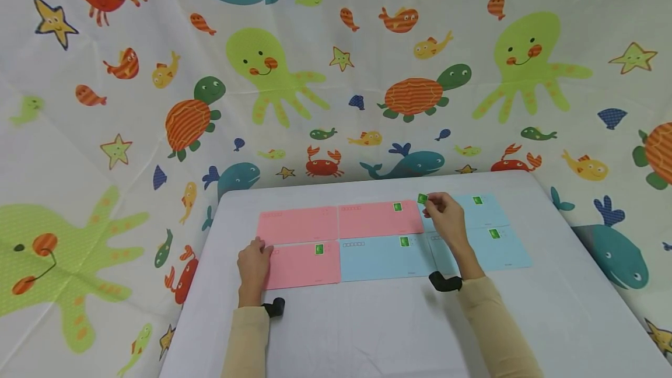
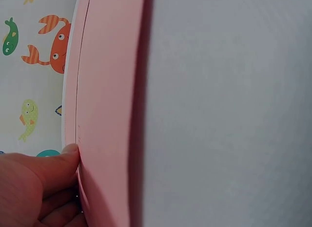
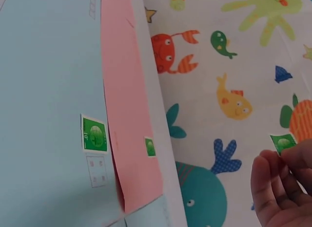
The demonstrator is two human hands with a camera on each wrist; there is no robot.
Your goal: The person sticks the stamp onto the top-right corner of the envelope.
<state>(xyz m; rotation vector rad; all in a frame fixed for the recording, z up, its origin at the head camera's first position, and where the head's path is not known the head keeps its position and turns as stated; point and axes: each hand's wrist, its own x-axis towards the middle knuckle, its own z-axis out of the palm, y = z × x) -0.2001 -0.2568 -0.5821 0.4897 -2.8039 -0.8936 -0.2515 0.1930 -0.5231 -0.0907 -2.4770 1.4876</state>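
Note:
My left hand [image 1: 254,266] is at the left end of the lower pink envelope [image 1: 299,273], near the upper-left pink envelope [image 1: 296,225]. In the left wrist view its thumb lies on the lower pink envelope [image 2: 105,105], with the fingers curled below at its end. My right hand [image 1: 448,223] pinches a small green stamp [image 1: 422,198] by its edge, above the upper blue envelope [image 1: 462,214]. The right wrist view shows this stamp [image 3: 282,141] between thumb and fingertips. The other pink envelope [image 1: 367,220] has a green stamp [image 1: 397,206] near its top right.
Two more blue envelopes, middle [image 1: 378,264] and right [image 1: 504,252], lie in the lower row, each bearing a green stamp. All rest on a white-covered table [image 1: 357,331]. A sea-animal curtain [image 1: 325,92] hangs behind and at the sides.

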